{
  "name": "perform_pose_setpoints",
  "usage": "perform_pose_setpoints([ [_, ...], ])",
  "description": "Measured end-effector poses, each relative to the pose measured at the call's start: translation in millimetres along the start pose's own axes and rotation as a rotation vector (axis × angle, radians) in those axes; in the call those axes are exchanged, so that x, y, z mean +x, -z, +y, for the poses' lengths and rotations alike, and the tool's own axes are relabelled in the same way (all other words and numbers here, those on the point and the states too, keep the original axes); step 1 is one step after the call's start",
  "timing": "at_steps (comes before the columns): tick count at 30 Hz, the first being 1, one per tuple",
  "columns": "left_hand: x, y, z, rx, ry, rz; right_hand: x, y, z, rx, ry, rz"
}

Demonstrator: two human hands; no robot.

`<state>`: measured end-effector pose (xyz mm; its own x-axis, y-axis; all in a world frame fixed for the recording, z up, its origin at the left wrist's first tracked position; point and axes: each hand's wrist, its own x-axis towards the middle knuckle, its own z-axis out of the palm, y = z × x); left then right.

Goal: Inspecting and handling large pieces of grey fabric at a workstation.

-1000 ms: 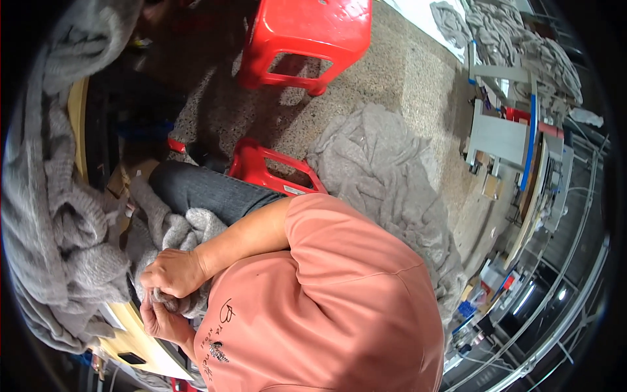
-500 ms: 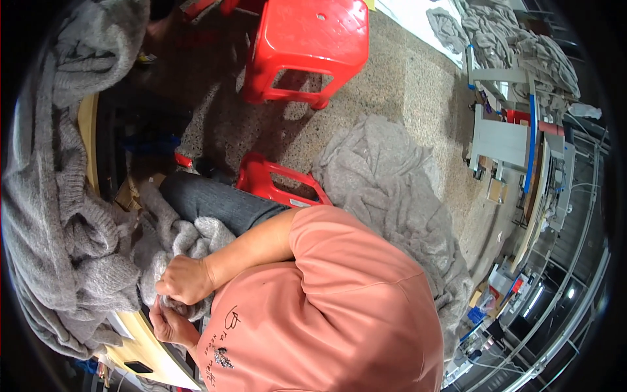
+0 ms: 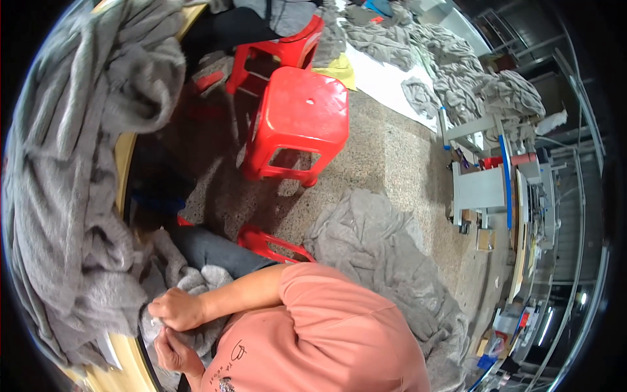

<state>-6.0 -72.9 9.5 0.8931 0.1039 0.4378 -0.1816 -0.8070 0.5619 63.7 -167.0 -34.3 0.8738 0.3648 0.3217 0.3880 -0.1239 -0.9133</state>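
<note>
Grey fuzzy knit fabric (image 3: pixel 212 281) is bunched over my lap and runs up to the table edge. My right hand (image 3: pixel 177 309) is closed against this fabric, its fingers curled tightly together. Just below it, my left hand (image 3: pixel 175 354) has thumb and fingers pinched together, nearly touching the right. A tiny pale bit (image 3: pixel 156 321) shows between the two hands. What exactly sits in either set of fingers is hidden or too small to make out.
Heaped grey knits (image 3: pixel 85 215) cover the pale wooden table (image 3: pixel 124 356) at left. A red stool (image 3: pixel 307 104) stands ahead on the speckled floor, with another red stool (image 3: pixel 264 243) close by my leg. Grey cloth (image 3: pixel 385 261) lies on the floor; a machine table (image 3: pixel 483 189) is at right.
The whole view has shifted, so the stools and floor cloth sit lower and more of the far side shows. Both hands stay close together at the fabric, still pinched.
</note>
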Motion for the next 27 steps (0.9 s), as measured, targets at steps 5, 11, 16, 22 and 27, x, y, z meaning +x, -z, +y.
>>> perform_pose_setpoints([
  [5,-0.2,37.3,-17.8,-0.129,0.200,-0.186,-41.4,29.4,12.4,0.385,0.164,-0.466],
  [11,21.9,-9.5,-79.1,0.146,0.280,-0.266,-55.8,31.6,14.7,0.185,-0.006,-0.968],
  [16,0.4,-45.1,-99.0,0.421,0.243,-0.696,-39.1,35.5,14.7,0.053,-0.099,-1.080],
  [22,-27.6,-10.4,-115.6,-0.161,0.504,-0.457,-30.2,37.8,40.4,0.202,-0.612,-0.448],
  [27,-49.8,2.8,-109.5,-0.227,0.566,-0.472,-2.5,4.4,72.0,-0.064,-0.150,-0.373],
])
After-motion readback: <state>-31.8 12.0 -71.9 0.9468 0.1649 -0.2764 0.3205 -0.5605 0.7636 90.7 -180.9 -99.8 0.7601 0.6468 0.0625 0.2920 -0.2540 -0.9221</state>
